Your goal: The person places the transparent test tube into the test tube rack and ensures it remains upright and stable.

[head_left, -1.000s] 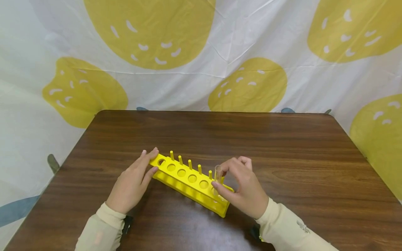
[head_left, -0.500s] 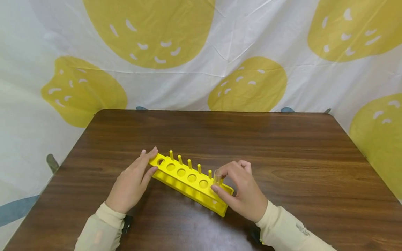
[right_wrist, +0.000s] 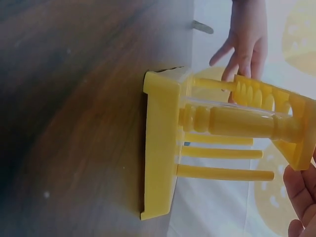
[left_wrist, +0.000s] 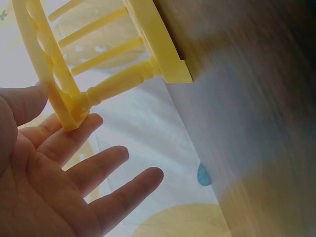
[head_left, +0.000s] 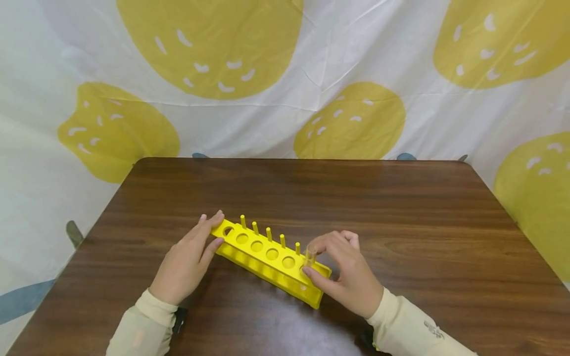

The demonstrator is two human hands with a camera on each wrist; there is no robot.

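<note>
A yellow test tube rack (head_left: 264, 250) stands at a slant on the table, a row of round holes along its top and upright pegs behind. My left hand (head_left: 182, 267) holds its left end, thumb in front and fingers behind; in the left wrist view the other fingers spread away from the rack (left_wrist: 155, 42). At the right end, my right hand (head_left: 347, 274) pinches a clear test tube (head_left: 310, 254) between thumb and index finger. The tube sits upright in an end hole, its rim above the top plate. Fingers partly cover that end.
The brown wooden table (head_left: 285, 188) reaches back to a white curtain (head_left: 249, 128) printed with big yellow lemons. In the right wrist view the rack's base (right_wrist: 162, 153) rests on the tabletop, with thin pegs (right_wrist: 222, 153) rising from it.
The test tube has sunk lower into the end hole, and my right hand has come down slightly with it. My left hand and the rack have stayed in place.
</note>
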